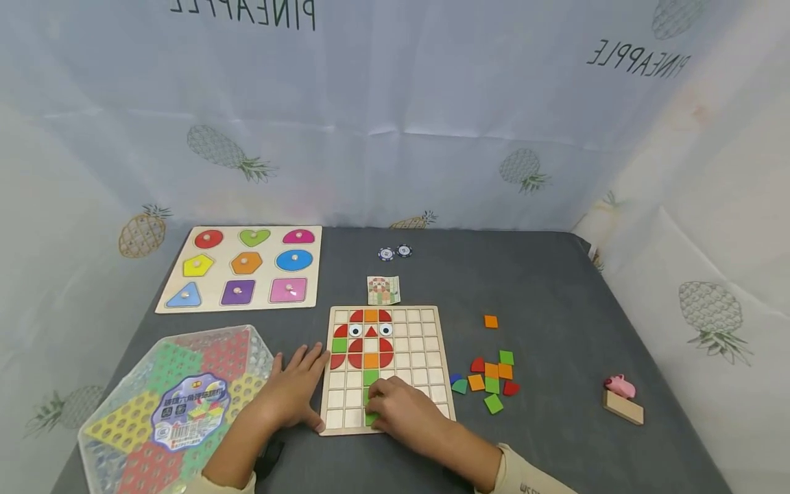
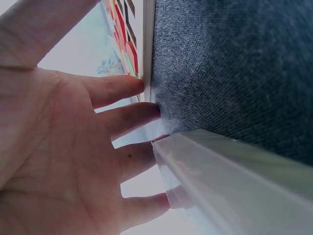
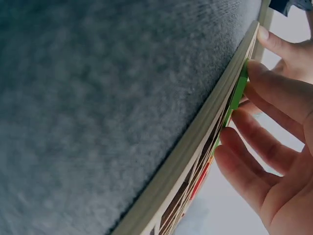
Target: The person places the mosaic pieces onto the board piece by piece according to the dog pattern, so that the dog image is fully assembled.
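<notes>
A wooden grid board (image 1: 420, 370) lies in the middle of the table, with red, orange and green pieces and two eye pieces set in its left columns. My right hand (image 1: 404, 415) is over the board's lower part, thumb and fingertips at a green square tile (image 1: 370, 418). In the right wrist view these fingertips touch the green tiles (image 3: 238, 90) on the board. My left hand (image 1: 293, 391) rests by the board's left edge with fingers spread. In the left wrist view its fingers are straight, between the board's edge (image 2: 147, 49) and a clear plastic box (image 2: 220, 181).
Loose green, orange, red and blue pieces (image 1: 492, 370) lie right of the board. A picture card (image 1: 383, 291) and two chips (image 1: 386, 254) sit behind it. A shape puzzle (image 1: 216, 267) is back left, the boxed game (image 1: 185, 412) front left, a pink pig figure (image 1: 620, 386) far right.
</notes>
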Tool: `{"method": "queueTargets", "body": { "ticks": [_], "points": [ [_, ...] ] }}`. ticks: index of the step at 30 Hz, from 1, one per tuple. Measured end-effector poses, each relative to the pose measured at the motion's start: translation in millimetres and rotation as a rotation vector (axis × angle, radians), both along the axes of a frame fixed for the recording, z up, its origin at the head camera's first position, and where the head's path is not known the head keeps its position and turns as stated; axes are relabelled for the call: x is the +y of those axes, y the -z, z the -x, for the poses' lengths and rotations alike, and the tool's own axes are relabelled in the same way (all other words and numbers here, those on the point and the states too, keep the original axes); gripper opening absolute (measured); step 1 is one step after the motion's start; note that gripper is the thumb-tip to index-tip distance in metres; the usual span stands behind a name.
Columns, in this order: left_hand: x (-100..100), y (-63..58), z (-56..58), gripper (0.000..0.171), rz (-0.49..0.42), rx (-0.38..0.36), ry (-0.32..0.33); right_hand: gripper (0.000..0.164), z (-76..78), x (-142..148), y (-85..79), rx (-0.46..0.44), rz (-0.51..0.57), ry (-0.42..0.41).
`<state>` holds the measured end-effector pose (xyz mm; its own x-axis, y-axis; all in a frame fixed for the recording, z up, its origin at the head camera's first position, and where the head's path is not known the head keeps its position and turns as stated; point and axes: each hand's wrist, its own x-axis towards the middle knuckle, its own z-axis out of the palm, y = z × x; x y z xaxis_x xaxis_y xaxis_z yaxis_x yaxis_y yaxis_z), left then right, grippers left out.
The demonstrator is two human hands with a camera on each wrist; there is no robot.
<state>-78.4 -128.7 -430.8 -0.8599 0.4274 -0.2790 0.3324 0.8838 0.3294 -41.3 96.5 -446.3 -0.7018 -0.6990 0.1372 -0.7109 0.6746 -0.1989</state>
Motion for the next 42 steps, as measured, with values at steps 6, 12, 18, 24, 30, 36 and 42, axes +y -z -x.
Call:
{"method": "queueTargets", "body": {
  "ticks": [6, 12, 18, 24, 30, 36, 42],
  "points": [
    [1, 3.9, -3.8, 0.115, -0.006, -0.017, 0.001, 0.018, -3.9, 2, 0.4, 0.009, -0.037, -0.014],
    [3, 4.2, -4.3, 0.114, 0.005, -0.017, 0.001, 0.020, -3.9, 6, 1.6, -0.022, -0.018, -0.032],
    [3, 3.5, -2.7, 0.114, 0.005, -0.021, 0.008, 0.021, -2.6, 10, 1.0, -0.105, 0.014, -0.051],
    [4, 2.5, -0.1, 0.114, 0.005, -0.007, 0.012, 0.015, -1.0, 8, -1.1, -0.092, 0.021, -0.059],
    [2, 3.0, -0.1, 0.116, 0.010, 0.002, 0.010, 0.015, 0.3, 5, -2.5, -0.081, 0.003, -0.096],
    [-2, 3.4, -1.8, 0.118, 0.012, -0.010, 0.001, 0.019, 15.3, 22, -20.7, -0.161, 0.024, 0.006],
    [-2, 3.0, 1.3, 0.117, 0.017, -0.014, 0.012, 0.026, 63.6, 98, -33.4, -0.037, 0.031, 0.493]
  ]
}}
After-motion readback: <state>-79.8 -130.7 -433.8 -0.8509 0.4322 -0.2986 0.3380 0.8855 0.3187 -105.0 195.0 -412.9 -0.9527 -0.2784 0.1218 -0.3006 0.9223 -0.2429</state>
